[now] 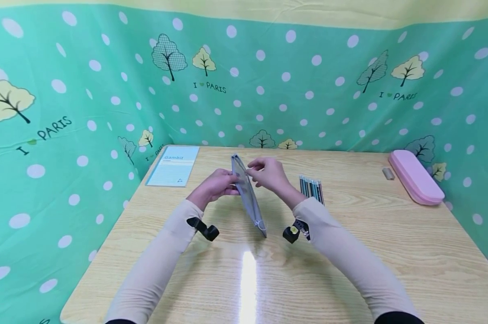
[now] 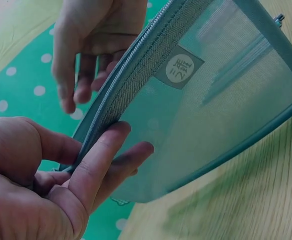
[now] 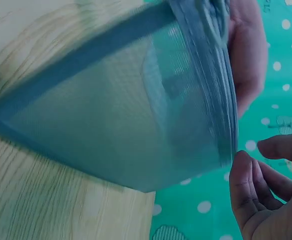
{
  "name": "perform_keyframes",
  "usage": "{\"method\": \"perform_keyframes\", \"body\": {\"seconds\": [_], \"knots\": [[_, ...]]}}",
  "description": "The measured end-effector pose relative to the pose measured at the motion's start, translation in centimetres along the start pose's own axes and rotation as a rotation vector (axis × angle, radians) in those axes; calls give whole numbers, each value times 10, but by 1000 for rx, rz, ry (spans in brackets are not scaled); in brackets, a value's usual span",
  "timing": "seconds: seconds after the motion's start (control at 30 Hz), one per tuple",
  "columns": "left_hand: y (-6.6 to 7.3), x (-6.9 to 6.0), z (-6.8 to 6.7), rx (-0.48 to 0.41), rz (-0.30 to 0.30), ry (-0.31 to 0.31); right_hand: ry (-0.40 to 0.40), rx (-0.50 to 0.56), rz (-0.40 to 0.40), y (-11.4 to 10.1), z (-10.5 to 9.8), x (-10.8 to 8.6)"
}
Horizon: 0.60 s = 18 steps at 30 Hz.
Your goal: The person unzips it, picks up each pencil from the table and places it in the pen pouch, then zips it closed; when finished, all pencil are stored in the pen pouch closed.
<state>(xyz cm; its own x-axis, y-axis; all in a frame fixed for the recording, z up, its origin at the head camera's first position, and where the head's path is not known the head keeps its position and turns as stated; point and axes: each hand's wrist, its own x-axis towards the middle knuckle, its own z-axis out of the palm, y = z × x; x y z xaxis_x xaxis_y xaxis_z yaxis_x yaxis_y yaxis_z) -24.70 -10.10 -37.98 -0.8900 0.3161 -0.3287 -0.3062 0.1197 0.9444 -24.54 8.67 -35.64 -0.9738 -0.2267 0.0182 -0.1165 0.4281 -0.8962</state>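
A grey-blue mesh zipper pouch (image 1: 248,193) stands on edge above the middle of the table. My left hand (image 1: 218,184) pinches its zippered edge between thumb and fingers. Along that edge runs the zipper (image 2: 116,82), beside a small round-logo label (image 2: 180,68) on the mesh. My right hand (image 1: 270,174) is on the other side of the pouch, its fingers loosely bent. In the right wrist view the thumb stands apart from the fingertips (image 3: 242,165), which are close to the pouch's zippered edge; whether they touch it I cannot tell.
A row of several pencils (image 1: 312,189) lies right of my right hand. Toward the right edge are a small grey eraser (image 1: 388,174) and a pink pencil case (image 1: 416,177). A light-blue notebook (image 1: 173,166) lies at the back left. A patterned green curtain (image 1: 284,90) hangs behind the table.
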Motion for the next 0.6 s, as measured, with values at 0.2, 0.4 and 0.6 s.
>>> {"method": "perform_keyframes", "body": {"seconds": [0.2, 0.4, 0.6], "knots": [[-3, 1, 0, 19, -9, -1, 24, 152, 148, 21, -38, -5], [-2, 3, 0, 22, -12, -11, 22, 186, 280, 54, -89, -13], [-1, 3, -1, 12, -10, -20, 7, 263, 358, 87, -123, -24]]}}
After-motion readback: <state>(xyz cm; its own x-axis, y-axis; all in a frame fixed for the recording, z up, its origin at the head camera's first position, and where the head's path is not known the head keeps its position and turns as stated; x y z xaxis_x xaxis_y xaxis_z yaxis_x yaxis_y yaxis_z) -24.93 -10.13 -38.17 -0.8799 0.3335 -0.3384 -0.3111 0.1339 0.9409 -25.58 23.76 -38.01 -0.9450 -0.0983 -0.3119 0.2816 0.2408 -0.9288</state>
